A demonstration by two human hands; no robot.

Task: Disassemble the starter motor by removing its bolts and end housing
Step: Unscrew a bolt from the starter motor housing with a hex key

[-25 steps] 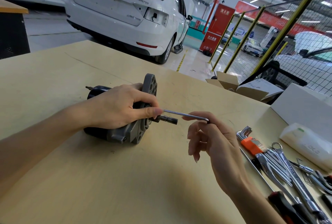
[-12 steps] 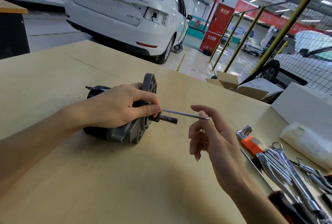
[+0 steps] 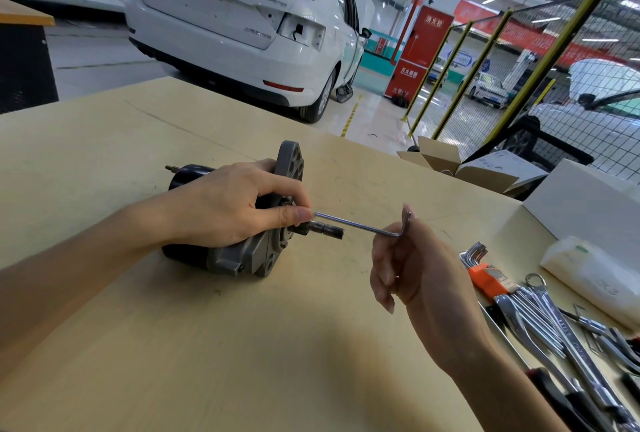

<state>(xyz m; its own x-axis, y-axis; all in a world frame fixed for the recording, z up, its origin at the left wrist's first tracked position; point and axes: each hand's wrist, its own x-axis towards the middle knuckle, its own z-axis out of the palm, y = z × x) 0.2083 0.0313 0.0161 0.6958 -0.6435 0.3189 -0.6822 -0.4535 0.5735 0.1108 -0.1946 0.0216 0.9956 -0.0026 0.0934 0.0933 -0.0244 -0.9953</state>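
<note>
starter motor steadied on its side while a hex key works a bolt in the end housing

the table (image 3: 242,345) carries the starter motor (image 3: 221,251), probably heavy, rigid and apt to roll, so the left hand (image 3: 228,206) wraps over its body beside the grey end housing (image 3: 277,251), thumb and forefinger guiding the key's tip. the hex key (image 3: 360,228) is thin, stiff and slick; the right hand (image 3: 412,269) touches its bent end with raised fingertips, though whether it truly pinches it i cannot tell.
</note>
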